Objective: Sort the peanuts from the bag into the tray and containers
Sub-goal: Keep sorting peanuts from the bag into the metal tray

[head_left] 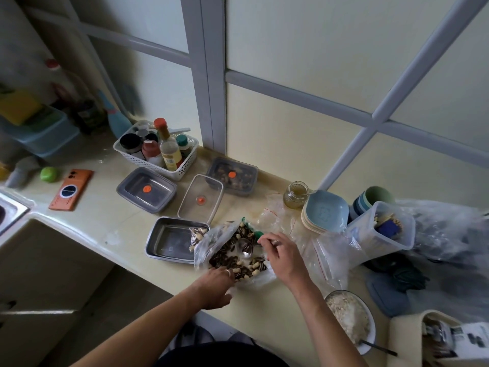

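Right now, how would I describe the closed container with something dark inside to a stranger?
Find the window post at the counter's back edge. At its foot, right of the white basket, sits a lidded container. Unlike its lidded twin, dark contents show through.

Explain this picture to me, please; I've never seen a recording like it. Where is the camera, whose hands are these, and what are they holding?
There is no machine here. A person wears one wide-angle camera on the head, so the single picture looks down along their own arms at a kitchen counter.

The left hand grips the near edge of a clear plastic bag that holds peanuts mixed with striped seeds. The right hand is at the bag's mouth and pinches what looks like the handle of a metal spoon.

Just left of the bag lies a steel tray with a few nuts in one corner. Farther back stand two lidded containers, and an orange phone lies to the left.
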Demonstrator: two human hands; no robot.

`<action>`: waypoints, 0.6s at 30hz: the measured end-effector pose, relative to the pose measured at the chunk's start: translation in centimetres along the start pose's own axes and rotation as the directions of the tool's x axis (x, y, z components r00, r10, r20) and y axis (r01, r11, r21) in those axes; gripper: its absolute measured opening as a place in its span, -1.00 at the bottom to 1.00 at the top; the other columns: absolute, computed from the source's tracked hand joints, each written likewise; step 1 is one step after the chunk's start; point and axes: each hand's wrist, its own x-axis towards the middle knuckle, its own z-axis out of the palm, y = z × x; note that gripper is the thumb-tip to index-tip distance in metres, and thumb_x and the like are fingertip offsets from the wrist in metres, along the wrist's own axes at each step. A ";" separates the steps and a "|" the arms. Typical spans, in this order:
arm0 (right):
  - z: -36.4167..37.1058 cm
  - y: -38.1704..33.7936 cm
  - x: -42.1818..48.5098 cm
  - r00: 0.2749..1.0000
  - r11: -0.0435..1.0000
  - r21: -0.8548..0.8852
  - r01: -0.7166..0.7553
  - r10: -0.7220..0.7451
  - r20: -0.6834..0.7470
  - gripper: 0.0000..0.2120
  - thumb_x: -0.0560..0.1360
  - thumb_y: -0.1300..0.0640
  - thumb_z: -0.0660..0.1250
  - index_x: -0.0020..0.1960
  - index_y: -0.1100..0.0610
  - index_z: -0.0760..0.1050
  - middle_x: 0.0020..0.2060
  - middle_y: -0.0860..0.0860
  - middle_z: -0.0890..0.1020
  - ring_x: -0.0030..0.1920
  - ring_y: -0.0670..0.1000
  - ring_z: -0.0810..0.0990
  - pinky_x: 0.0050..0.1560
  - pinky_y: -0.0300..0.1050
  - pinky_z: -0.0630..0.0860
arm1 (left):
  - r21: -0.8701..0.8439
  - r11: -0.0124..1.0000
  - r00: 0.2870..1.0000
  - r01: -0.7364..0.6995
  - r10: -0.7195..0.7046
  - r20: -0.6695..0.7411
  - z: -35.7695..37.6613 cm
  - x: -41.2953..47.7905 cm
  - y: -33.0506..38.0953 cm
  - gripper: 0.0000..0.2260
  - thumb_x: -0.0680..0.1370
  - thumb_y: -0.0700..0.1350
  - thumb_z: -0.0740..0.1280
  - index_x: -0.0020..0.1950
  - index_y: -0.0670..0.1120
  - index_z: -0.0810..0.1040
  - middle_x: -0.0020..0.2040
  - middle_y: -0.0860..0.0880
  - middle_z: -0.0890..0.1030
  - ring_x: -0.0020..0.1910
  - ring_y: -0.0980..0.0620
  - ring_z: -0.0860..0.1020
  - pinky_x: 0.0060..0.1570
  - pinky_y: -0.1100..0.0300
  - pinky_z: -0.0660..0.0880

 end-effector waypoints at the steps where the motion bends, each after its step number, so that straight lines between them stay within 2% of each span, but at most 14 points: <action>1: 0.0 -0.1 0.0 0.999 0.999 -0.029 0.035 -0.035 0.007 -0.72 0.70 -0.02 0.21 0.11 0.08 0.66 -0.09 -0.09 0.57 -0.11 -0.12 0.57 -0.09 -0.38 0.49 | -0.027 1.000 0.998 0.014 -0.015 -0.056 -0.3 0.0 0.0 -0.67 0.60 0.03 0.24 0.30 -0.04 0.58 0.30 -0.02 0.54 0.30 -0.06 0.46 0.27 0.04 0.41; 5: 0.1 -0.3 0.3 0.996 0.995 -0.053 0.081 -0.078 0.049 -0.70 0.70 -0.04 0.21 0.12 0.08 0.67 -0.05 -0.02 0.62 -0.09 -0.05 0.61 -0.05 -0.18 0.56 | -0.170 0.985 0.943 0.014 -0.070 -0.325 -1.7 0.2 -0.3 -0.63 0.58 0.08 0.15 0.27 0.02 0.61 0.28 0.06 0.54 0.26 0.03 0.47 0.29 0.10 0.41; 7: 0.0 -0.4 0.5 0.996 0.996 -0.047 0.077 -0.075 0.055 -0.69 0.71 -0.04 0.21 0.12 0.08 0.68 -0.05 -0.04 0.61 -0.13 -0.07 0.60 -0.08 -0.21 0.54 | -0.210 0.977 0.889 -0.033 -0.067 -0.453 -2.5 0.4 -0.4 -0.61 0.54 0.10 0.15 0.21 0.02 0.64 0.22 0.07 0.57 0.21 0.06 0.49 0.27 0.10 0.43; 10: -0.2 -0.2 0.8 1.000 1.000 0.014 0.004 -0.004 0.026 -0.71 0.70 -0.01 0.23 0.09 0.10 0.69 -0.05 -0.06 0.61 -0.20 -0.10 0.58 -0.10 -0.25 0.51 | -0.198 0.974 0.826 -0.108 -0.023 -0.563 -3.2 0.7 -0.4 -0.71 0.53 0.06 0.26 0.15 0.03 0.66 0.15 0.10 0.59 0.17 0.07 0.52 0.22 0.09 0.45; 12: -0.5 -0.1 1.0 0.996 0.993 0.066 -0.095 0.095 0.002 -0.72 0.69 0.00 0.25 0.04 0.09 0.69 -0.12 -0.07 0.63 -0.22 -0.08 0.61 -0.13 -0.23 0.53 | -0.225 0.965 0.833 -0.139 -0.009 -0.553 -3.3 0.7 -0.3 -0.72 0.53 0.08 0.28 0.14 0.02 0.67 0.14 0.11 0.59 0.17 0.08 0.52 0.22 0.11 0.45; 13: -0.7 -0.1 1.1 0.988 0.984 0.094 -0.152 0.153 -0.001 -0.72 0.69 0.00 0.24 0.02 0.08 0.69 -0.21 -0.08 0.63 -0.26 -0.10 0.61 -0.18 -0.26 0.53 | -0.253 0.957 0.860 -0.141 -0.008 -0.510 -3.4 0.6 -0.2 -0.71 0.53 0.09 0.28 0.13 0.01 0.67 0.14 0.10 0.60 0.17 0.08 0.52 0.22 0.10 0.46; 15: -1.1 -0.1 1.0 0.961 0.944 0.181 -0.276 0.278 0.015 -0.72 0.70 0.00 0.23 -0.03 0.06 0.66 -0.37 -0.06 0.62 -0.38 -0.16 0.60 -0.30 -0.32 0.52 | -0.294 0.949 0.938 -0.118 0.010 -0.347 -3.3 0.4 0.0 -0.71 0.53 0.11 0.26 0.13 0.03 0.65 0.16 0.09 0.60 0.18 0.07 0.52 0.25 0.08 0.45; 18: -1.1 0.5 0.7 0.919 0.877 0.292 -0.381 0.395 0.012 -0.69 0.70 -0.03 0.20 -0.10 0.03 0.63 -0.36 0.03 0.66 -0.41 -0.13 0.63 -0.26 -0.20 0.61 | -0.313 0.947 0.991 -0.067 0.027 -0.132 -2.8 0.0 0.0 -0.73 0.52 0.10 0.29 0.13 0.05 0.63 0.15 0.03 0.58 0.17 0.04 0.52 0.24 0.08 0.45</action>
